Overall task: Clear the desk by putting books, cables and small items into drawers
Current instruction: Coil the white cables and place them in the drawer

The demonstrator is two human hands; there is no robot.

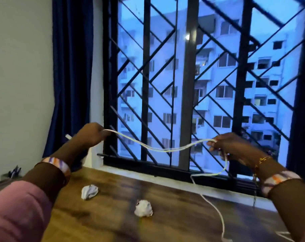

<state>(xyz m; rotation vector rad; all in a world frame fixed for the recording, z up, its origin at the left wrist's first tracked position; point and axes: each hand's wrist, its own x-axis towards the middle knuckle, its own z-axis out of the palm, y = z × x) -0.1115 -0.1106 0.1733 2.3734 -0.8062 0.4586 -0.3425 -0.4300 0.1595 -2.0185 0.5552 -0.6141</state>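
A white cable [165, 149] stretches doubled between both hands, raised in front of the window. My left hand [92, 135] is closed on one end, with a white plug tip sticking out to its left. My right hand [232, 147] pinches the other fold. From there the cable loops down and trails across the wooden desk [113, 220] to the lower right. Two crumpled paper balls lie on the desk: one [89, 191] near my left forearm, another [143, 208] at the middle.
A barred window [188, 84] stands right behind the desk, with a dark blue curtain [71, 75] at its left. A small holder with dark pens [13, 172] sits at the far left edge. No drawer is in view.
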